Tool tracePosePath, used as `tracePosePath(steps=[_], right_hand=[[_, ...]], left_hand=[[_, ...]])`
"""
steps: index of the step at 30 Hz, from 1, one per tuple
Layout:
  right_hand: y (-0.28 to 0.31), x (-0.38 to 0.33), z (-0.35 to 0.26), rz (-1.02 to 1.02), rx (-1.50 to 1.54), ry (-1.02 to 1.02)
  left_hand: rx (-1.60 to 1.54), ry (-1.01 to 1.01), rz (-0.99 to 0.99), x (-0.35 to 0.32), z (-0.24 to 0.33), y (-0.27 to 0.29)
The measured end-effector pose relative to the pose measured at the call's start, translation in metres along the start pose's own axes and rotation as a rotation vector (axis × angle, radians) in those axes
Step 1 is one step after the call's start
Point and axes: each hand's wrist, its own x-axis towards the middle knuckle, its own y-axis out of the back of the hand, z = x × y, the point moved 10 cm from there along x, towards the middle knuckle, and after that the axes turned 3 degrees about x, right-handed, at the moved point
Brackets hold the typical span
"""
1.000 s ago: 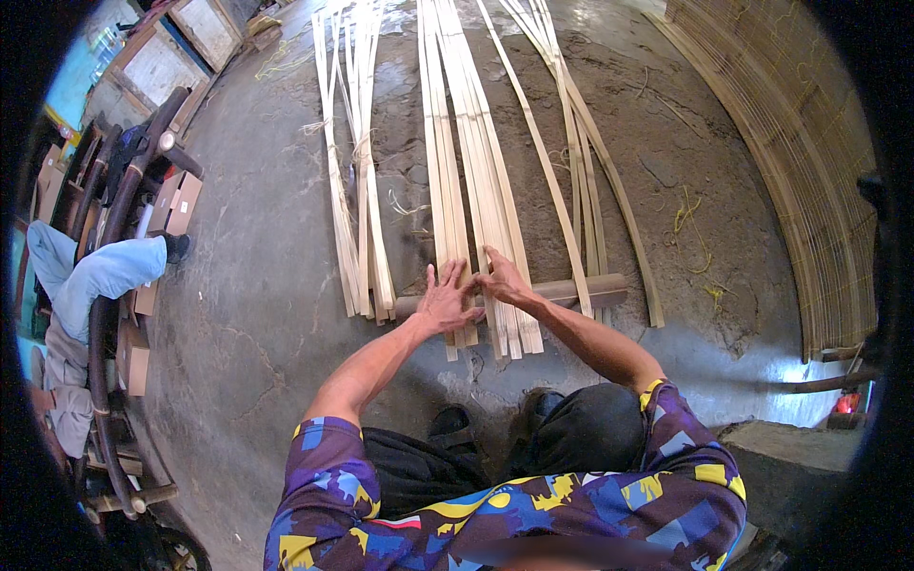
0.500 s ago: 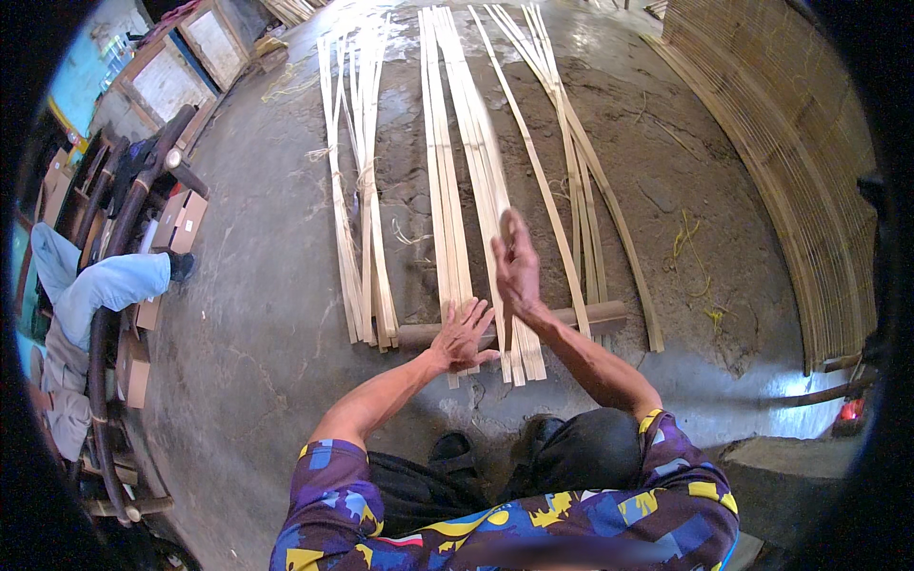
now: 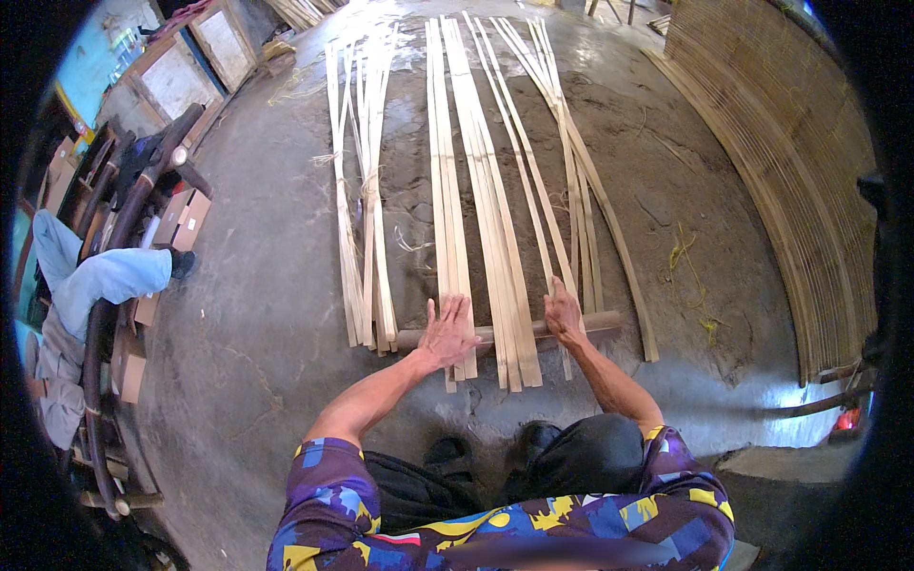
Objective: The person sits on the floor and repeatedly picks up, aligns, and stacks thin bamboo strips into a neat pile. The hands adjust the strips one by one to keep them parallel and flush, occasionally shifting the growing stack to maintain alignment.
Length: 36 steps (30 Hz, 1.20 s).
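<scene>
My left hand (image 3: 449, 333) lies flat with spread fingers on the near end of a narrow group of pale bamboo strips (image 3: 442, 209). Closed fingers of my right hand (image 3: 564, 314) are on a thin bamboo strip (image 3: 526, 171), whose near end shows below the hand. Between my hands a second group of strips (image 3: 497, 247) lies lengthwise, untouched. A brown round pole (image 3: 605, 322) runs crosswise under the near ends of the strips.
Tied strip bundles (image 3: 371, 219) lie at left, crossing strips (image 3: 581, 171) at right. A large slatted bamboo mat (image 3: 762, 171) stands along the right side. At far left, a person's legs in light jeans (image 3: 114, 271) rest by a dark bench (image 3: 100, 362) and cardboard boxes (image 3: 181, 219).
My right hand has moved right and nearer, from the middle group to the pole. A strip has shifted right with it, beside another single strip. My left hand has stayed nearly in place.
</scene>
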Motion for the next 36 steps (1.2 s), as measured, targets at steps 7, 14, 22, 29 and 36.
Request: tracePosePath(steps=[7, 14, 22, 29, 36], right_hand=[[-0.005, 0.003, -0.047, -0.109, -0.24, 0.141], [-0.106, -0.049, -0.127, -0.628, 0.004, 0.354], [-0.125, -0.051, -0.123, -0.678, -0.031, 0.425], [-0.111, -0.05, -0.121, -0.496, 0.019, 0.43], [-0.117, -0.055, -0.139, -0.498, 0.115, 0.513]], left_hand=[[0.025, 0.018, -0.012, -0.005, -0.018, -0.003], [0.078, 0.0, -0.002, -0.006, -0.022, -0.006], [0.008, 0.032, 0.025, -0.013, -0.027, 0.0], [-0.473, 0.359, 0.226, -0.006, -0.067, 0.0], [-0.768, 0.479, 0.125, -0.003, -0.074, -0.014]])
